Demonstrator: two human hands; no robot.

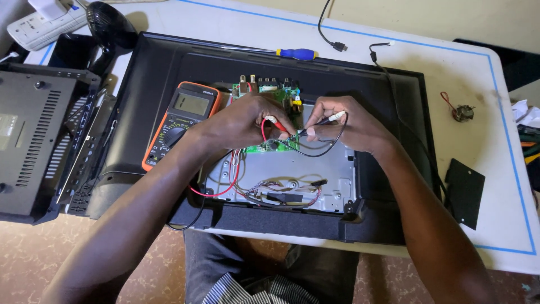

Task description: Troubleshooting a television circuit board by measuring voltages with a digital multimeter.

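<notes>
left hand [242, 121] pinches red probe [277, 125] | right hand [343, 126] pinches black probe [315, 125] | frame centre, on board [270, 143] | probes light, stiff; grip insulated shafts; board likely fragile

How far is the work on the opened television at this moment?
Done: the rear cover is off and lies to the left, and the green circuit board is exposed. In hand: the left hand holds the red probe and the right hand the black probe on the board, multimeter beside. Left: the cover is not back on.
</notes>
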